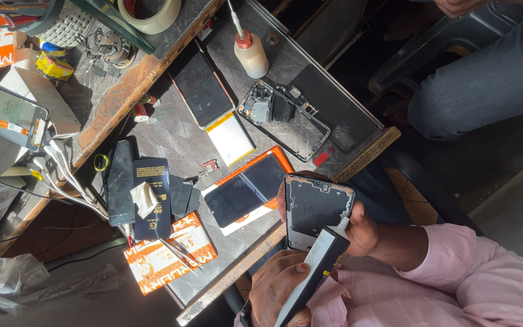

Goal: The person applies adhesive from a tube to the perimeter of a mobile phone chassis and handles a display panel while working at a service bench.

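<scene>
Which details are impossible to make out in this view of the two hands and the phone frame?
Head view:
1. The left hand: partly cut off by the bottom edge.
2. The phone frame: its near corner is covered by the glue tube and the right hand.
3. Small parts in the opened phone: too small to tell.

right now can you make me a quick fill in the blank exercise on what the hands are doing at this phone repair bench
1. The right hand holds a phone back frame whose inner side faces ____.
2. The left hand holds a black and white glue tube with its nozzle at the frame's ____ edge.
3. The small bottle on the table has a ____ cap.
4. The opened phone on the table lies ____ the hands.

Missing words: up; right; red; apart from
</scene>
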